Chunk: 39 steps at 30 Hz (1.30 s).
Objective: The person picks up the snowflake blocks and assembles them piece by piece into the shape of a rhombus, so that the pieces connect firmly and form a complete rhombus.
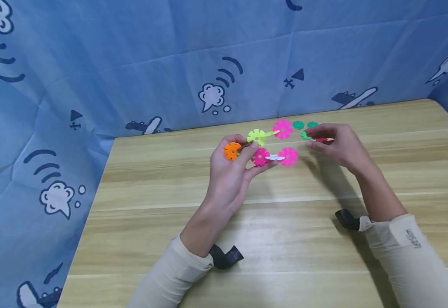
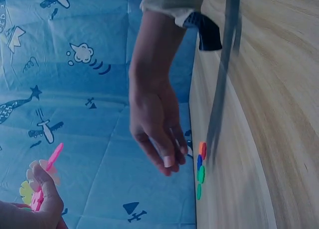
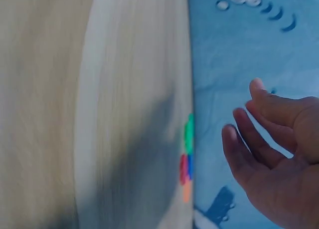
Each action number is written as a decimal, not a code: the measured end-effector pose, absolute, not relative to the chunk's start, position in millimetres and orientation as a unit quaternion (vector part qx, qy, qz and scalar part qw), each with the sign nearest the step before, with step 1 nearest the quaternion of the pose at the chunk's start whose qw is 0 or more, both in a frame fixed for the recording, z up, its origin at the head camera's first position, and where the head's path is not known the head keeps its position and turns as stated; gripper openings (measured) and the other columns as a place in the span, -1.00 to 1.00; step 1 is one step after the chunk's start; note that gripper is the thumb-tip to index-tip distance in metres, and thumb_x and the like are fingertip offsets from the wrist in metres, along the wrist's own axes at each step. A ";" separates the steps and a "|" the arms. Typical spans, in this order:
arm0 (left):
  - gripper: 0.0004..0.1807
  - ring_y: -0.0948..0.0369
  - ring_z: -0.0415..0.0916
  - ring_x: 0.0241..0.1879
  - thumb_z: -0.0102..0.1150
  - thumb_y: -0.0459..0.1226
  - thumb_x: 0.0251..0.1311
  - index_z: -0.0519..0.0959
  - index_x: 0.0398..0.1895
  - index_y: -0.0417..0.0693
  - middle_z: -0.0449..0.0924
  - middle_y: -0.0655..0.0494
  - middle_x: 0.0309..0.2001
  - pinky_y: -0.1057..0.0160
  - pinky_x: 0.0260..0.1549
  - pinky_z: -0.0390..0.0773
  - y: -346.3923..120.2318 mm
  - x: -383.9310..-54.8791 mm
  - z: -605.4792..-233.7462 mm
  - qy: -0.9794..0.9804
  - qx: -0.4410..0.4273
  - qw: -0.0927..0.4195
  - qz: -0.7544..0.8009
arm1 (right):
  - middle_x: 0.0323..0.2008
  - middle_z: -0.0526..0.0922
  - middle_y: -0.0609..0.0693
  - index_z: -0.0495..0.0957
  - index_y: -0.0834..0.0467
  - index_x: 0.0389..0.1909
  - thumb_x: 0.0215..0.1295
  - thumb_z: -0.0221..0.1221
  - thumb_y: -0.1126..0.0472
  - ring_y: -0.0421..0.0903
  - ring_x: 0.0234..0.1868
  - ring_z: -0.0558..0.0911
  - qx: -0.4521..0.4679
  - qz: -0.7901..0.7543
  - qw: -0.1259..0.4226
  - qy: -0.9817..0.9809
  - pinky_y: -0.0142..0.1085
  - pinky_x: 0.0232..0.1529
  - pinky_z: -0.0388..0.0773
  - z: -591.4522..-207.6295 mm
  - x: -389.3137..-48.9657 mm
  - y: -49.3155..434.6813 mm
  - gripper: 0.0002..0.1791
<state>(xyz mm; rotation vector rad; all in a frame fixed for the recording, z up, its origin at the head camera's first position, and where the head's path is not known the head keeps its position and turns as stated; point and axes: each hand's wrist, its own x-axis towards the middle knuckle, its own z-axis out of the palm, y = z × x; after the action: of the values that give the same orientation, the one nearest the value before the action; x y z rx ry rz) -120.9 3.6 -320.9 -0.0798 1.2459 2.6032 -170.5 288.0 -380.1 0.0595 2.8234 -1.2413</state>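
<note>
My left hand (image 1: 229, 171) grips a linked chain of notched plastic discs. An orange disc (image 1: 232, 151) lies at the chain's left end, and a yellow-green disc (image 1: 256, 137) shows above the thumb. A pink disc (image 1: 283, 128) is at its upper right; below, a white disc (image 1: 275, 157) seen nearly edge-on joins two deeper pink discs (image 1: 287, 156). My right hand (image 1: 341, 145) hovers over loose discs near the table's back, fingers loosely bent with nothing between them in the right wrist view. Beside its fingertips in the head view is a green disc (image 1: 306, 135).
On the wooden table (image 1: 151, 231) by its back edge, two more green discs (image 1: 298, 125) and a red disc (image 1: 324, 139) lie near the right hand. The left wrist view also shows a blue disc (image 2: 200, 162) and an orange-red disc (image 2: 202, 150). Patterned blue cloth (image 1: 139, 64) hangs behind.
</note>
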 end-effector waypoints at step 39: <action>-0.80 0.00 0.59 0.14 0.12 -0.55 0.48 0.43 -0.08 -0.09 0.42 -0.01 0.08 -0.34 0.09 0.69 5.8 -119.8 -322.7 0.444 -0.021 0.150 0.883 | 0.03 0.49 0.48 0.42 0.51 0.15 0.60 0.14 0.32 0.32 0.02 0.48 0.003 -0.257 0.111 0.960 0.21 0.16 0.52 -408.1 -213.4 290.3 -0.68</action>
<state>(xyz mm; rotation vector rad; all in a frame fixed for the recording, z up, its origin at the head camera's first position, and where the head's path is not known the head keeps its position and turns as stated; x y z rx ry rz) -119.8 5.8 -322.7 -0.0599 1.2750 2.5375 -213.4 290.3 -408.1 0.0092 2.8205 -0.7551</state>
